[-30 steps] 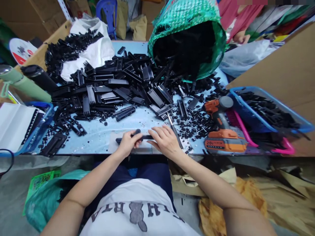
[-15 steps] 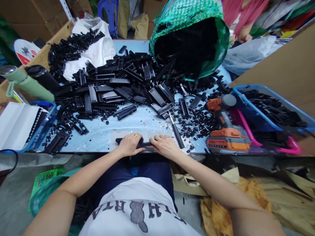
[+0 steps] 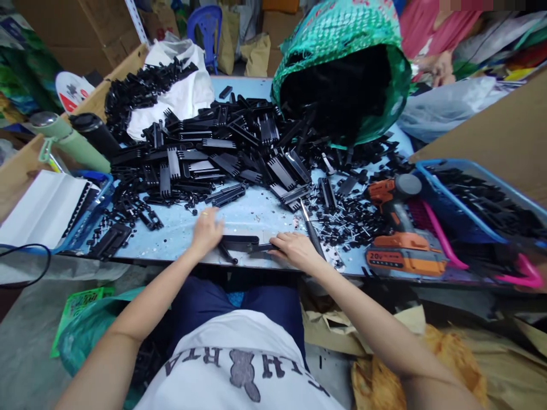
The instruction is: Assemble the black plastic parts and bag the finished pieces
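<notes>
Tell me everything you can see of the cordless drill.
The cordless drill has an orange and dark grey, plastic-looking housing with a rounded grey end towards the right, a mostly dark grip and an orange and grey battery marked 20V. It is at the right of the blue table, battery towards the near edge; whether it stands or lies is hard to tell. Small black pieces lie close on its left, a blue basket on its right. No hand touches it.

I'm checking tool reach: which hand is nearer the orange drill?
Right. The right hand is on a black part, left of the drill with a dark-handled tool between them; the left hand is farther left.
</notes>
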Tool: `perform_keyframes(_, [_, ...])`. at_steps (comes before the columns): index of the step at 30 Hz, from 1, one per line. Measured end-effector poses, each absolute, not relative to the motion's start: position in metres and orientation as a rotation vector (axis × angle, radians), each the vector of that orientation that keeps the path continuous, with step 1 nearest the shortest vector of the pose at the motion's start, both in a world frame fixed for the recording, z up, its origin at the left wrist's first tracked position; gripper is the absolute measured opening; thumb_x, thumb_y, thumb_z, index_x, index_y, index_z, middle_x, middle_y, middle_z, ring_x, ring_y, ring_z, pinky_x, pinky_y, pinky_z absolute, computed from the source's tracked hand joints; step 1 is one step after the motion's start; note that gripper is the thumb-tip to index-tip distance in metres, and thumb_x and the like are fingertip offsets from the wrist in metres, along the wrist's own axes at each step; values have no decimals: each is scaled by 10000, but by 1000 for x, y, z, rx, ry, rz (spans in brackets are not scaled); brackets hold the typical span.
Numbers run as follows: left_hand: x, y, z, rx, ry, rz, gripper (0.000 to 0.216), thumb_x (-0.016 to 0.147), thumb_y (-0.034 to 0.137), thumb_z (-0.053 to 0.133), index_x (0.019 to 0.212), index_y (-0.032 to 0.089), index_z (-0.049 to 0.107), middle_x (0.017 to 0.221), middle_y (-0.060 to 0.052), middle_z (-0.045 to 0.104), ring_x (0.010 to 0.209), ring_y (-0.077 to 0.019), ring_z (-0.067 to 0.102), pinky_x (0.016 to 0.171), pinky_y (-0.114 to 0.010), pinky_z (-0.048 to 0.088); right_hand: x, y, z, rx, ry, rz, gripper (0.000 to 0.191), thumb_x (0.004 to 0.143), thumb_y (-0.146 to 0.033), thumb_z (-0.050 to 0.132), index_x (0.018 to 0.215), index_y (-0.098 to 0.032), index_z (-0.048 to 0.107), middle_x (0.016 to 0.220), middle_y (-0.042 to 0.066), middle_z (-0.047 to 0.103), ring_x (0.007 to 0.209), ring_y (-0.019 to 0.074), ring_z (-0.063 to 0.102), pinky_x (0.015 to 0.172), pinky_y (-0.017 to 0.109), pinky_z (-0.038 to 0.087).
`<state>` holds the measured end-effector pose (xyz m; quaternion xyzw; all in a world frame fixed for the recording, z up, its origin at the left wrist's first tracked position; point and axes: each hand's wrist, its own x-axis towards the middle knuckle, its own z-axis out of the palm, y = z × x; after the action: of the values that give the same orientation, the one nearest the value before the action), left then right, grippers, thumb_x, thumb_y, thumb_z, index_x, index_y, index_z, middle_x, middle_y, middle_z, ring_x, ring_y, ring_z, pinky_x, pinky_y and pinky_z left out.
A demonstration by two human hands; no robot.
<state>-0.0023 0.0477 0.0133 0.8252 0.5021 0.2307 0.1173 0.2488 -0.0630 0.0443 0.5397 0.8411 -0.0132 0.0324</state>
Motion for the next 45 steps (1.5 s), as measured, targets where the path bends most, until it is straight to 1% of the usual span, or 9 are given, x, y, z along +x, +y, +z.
perform_keyframes(4, [-37, 88, 6, 2229, 2052, 418, 305, 827, 174, 406, 1028, 8, 564, 1024, -245, 571, 1011, -331, 527, 858, -444, 416, 257, -58, 30, 1756, 2676, -100, 376, 921, -464, 383, 994, -178, 616, 917, 77, 634, 859, 185, 548, 714, 277, 344])
perform_keyframes(9, [-48, 72, 17, 2247, 1745, 475, 316, 852, 233, 407, 1048, 96, 615, 991, -143, 623, 949, -259, 580, 858, -360, 444, 308, -27, 36, 2521, 2120, 187, 306, 936, -253, 330, 1085, -159, 581, 1033, 121, 617, 945, 226, 522, 732, 300, 394])
perform_keyframes(14, [-46, 33, 38, 2240, 1469, 519, 259, 851, 271, 463, 998, 152, 640, 894, -77, 648, 830, -201, 608, 782, -303, 471, 356, 4, 32, 2460, 1775, 81, 330, 833, -49, 350, 1051, -114, 588, 1013, 156, 610, 974, 256, 526, 711, 317, 421])
perform_keyframes(20, [-44, 21, 50, 2498, 1383, 202, 212, 869, 169, 431, 920, 134, 633, 856, -93, 616, 814, -204, 598, 749, -299, 459, 352, 4, 31, 2556, 1814, 78, 286, 851, -159, 393, 1027, -82, 605, 987, 168, 603, 876, 256, 584, 735, 349, 452])
perform_keyframes(23, [-37, 23, 57, 2648, 1348, 41, 220, 860, 107, 407, 855, 117, 626, 827, -110, 594, 811, -218, 593, 735, -308, 457, 339, -4, 41, 2662, 2133, 109, 291, 861, -205, 409, 1048, -111, 611, 1082, 153, 569, 893, 232, 589, 796, 345, 463])
perform_keyframes(27, [-24, 31, 59, 2791, 1199, -63, 252, 806, 2, 402, 784, 116, 626, 805, -114, 592, 812, -222, 598, 721, -306, 458, 305, -13, 55, 2549, 2642, -104, 227, 857, -257, 467, 976, -153, 630, 961, 106, 626, 872, 216, 601, 803, 346, 480])
perform_keyframes(35, [-36, 26, 1, 2976, 958, 655, 230, 908, 144, 390, 995, 76, 591, 744, -99, 619, 727, -189, 594, 700, -324, 499, 238, -31, 53, 2215, 2848, -844, 106, 827, -288, 570, 814, -194, 617, 742, 18, 676, 641, 141, 625, 622, 247, 490])
perform_keyframes(40, [-40, 25, -13, 3017, 876, 872, 246, 914, 155, 389, 1110, 108, 530, 760, -85, 627, 714, -177, 585, 677, -335, 499, 227, -33, 39, 2101, 2978, -490, 140, 871, -265, 511, 854, -202, 634, 807, 41, 696, 730, 160, 650, 678, 263, 505])
perform_keyframes(45, [-38, 23, -12, 3003, 915, 940, 246, 899, 150, 418, 1109, 103, 539, 744, -83, 624, 741, -192, 590, 673, -338, 475, 224, -36, 23, 1888, 3156, -143, 219, 903, -183, 416, 912, -210, 633, 839, 12, 703, 746, 126, 653, 986, 367, 432])
